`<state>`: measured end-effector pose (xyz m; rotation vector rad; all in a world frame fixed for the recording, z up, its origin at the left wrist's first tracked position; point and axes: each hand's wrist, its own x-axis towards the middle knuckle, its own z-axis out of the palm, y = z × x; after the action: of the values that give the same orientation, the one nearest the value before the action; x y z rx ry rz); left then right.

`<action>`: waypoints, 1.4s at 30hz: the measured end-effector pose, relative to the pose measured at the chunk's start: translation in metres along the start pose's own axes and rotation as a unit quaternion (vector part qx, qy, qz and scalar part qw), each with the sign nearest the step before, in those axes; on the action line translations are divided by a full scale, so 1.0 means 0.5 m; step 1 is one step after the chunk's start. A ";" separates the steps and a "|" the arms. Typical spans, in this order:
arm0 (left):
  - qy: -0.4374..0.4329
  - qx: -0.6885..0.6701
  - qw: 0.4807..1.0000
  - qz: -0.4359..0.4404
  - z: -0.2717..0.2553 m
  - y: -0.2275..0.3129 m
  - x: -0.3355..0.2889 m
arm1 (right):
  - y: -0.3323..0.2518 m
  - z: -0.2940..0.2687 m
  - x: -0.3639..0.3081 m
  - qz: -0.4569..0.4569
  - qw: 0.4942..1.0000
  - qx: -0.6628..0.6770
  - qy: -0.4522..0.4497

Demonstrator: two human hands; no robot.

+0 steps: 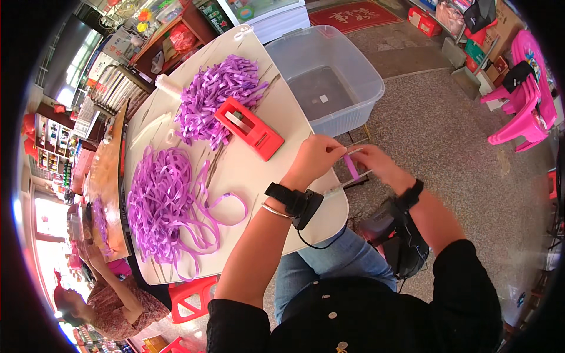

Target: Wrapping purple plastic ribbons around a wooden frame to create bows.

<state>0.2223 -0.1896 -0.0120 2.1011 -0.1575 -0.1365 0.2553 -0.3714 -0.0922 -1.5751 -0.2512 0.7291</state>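
Over the table's right edge, my left hand [321,156] is closed in a pinch at the upper end of a short purple ribbon [351,167]. Close beside it, my right hand [379,166] is slightly blurred, its fingers bent together around thin whitish strips by the ribbon; I cannot make out exactly what they grip. A red tape dispenser [250,129] lies on the table, left of my hands. Behind it is a heap of short purple ribbon loops [218,94]. Nearer on the left spreads a tangled pile of long purple ribbon [162,206].
The white marbled table [291,132] has a white roll [169,86] near its far left edge. A clear plastic bin [365,94] stands beyond its right edge. Pink chairs [529,100] are far right. Another person [109,297] works at a wooden table [106,176] on the left.
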 end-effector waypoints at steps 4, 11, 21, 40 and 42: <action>-0.058 0.109 0.992 -0.004 -0.003 0.005 0.009 | 0.024 0.033 -0.096 -0.014 0.998 0.020 0.053; -0.081 0.140 0.986 -0.037 0.004 0.004 0.023 | 0.022 0.063 -0.129 -0.034 0.980 0.173 0.089; 0.089 0.069 0.992 0.054 0.024 0.013 -0.043 | -0.003 0.070 -0.139 0.018 0.979 0.190 0.075; -0.057 -0.780 0.593 -0.191 0.149 0.065 -0.185 | -0.062 0.048 -0.158 0.094 0.982 0.165 0.026; -0.061 -0.797 0.573 -0.182 0.146 0.056 -0.188 | -0.091 0.020 -0.158 0.081 0.994 0.075 0.010</action>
<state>0.1163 -0.2499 -0.0218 0.2272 0.2735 -0.4586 0.2001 -0.4004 -0.0247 -1.4702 -0.0519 0.8374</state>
